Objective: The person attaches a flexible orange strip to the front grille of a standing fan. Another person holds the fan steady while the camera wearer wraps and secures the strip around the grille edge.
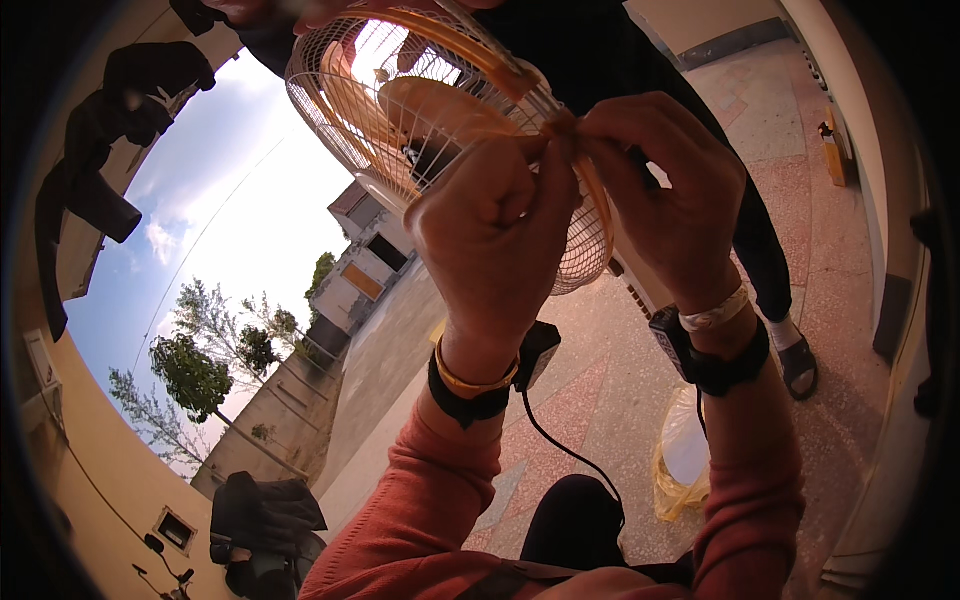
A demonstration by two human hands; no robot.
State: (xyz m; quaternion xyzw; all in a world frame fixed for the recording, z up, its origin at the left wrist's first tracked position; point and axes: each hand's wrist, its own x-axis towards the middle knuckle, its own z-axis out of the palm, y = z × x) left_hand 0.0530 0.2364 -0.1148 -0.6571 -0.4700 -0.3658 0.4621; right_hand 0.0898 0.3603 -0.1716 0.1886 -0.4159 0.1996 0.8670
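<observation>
In front of me, toward the top, is an electric fan's wire cage (335, 100) with an orange rim (485, 55) and pale orange blades (430, 105) inside. My left hand (490, 225) is closed, its thumb and fingers pinching at the rim. Just to the right, my right hand (665, 165) pinches at the same part of the rim, fingertips almost touching those of the left. Whether a small tie or clip sits between the fingertips is hard to make out. Both wrists wear black straps with small dark boxes; a cable trails from the left one.
Someone in dark clothes stands beyond the fan, with a slippered foot (800, 365) at right. A yellowish clear plastic bag (678, 480) lies on the patterned floor. Dark cloth (265, 515) covers something at lower left. Outside are trees (190, 370) and a low wall (285, 410).
</observation>
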